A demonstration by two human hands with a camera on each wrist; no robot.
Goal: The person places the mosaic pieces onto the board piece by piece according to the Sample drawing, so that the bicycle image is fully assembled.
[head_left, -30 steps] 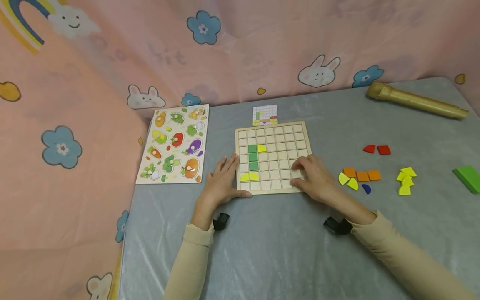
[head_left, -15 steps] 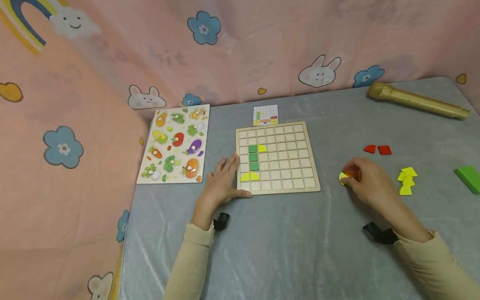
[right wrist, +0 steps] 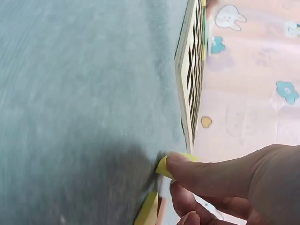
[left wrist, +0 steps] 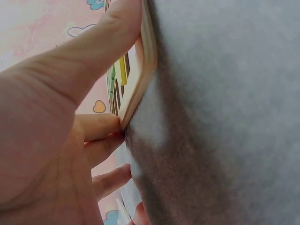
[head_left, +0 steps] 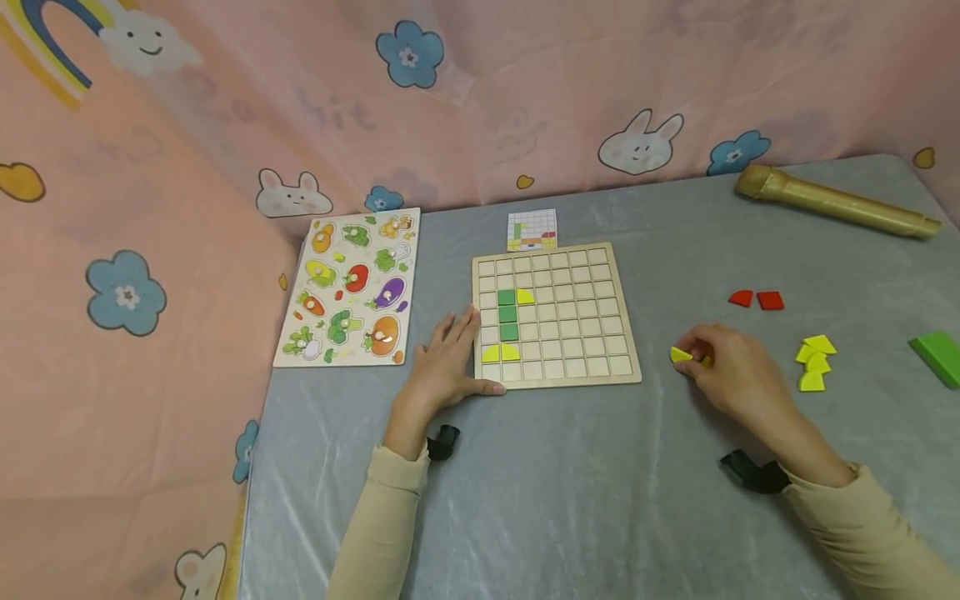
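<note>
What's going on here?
A person's right grip pinches a yellow piece to the right of a grid board. The left grip rests against the board's near left corner. Three green squares and three yellow pieces sit on the board; two red pieces and a small yellow pile lie off to the right.

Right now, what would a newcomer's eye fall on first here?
Probably the pale grid board near the head view's centre, with green squares and yellow pieces toward its left side. Next, the right hand right of the board, pinching a yellow wedge; then the colourful vegetable puzzle, left of the board.
</note>
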